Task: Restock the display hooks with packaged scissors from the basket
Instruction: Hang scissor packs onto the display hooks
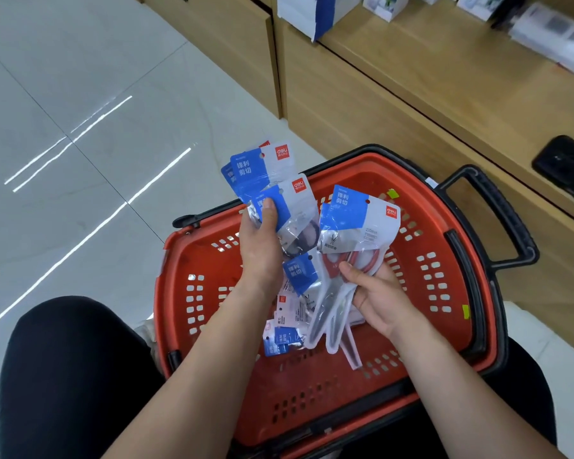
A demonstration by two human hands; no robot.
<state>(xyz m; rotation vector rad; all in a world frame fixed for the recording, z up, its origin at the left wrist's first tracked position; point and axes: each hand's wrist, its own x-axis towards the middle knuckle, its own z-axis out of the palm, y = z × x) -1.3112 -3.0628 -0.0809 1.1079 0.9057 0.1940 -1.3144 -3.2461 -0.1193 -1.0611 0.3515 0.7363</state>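
Head view looks down into a red shopping basket (179, 326) on the floor between the person's knees. Their left hand (262, 246) grips a fan of packaged scissors (272, 167), the thumb pressed across the blue cards and the fingers curled behind. The right hand (375, 293) pinches a couple of red-handled scissor packs (358, 220) near the handles, with the blade ends trailing down toward the basket floor. A few loose packs (284, 339) lie on that floor, just below both hands. Both held bundles run lengthwise away from the person, hang-holes at the far end, so I'd say they are already turned for threading. No hooks show; the wooden display unit (411, 94) stands ahead and to the right, nearer the right hand.
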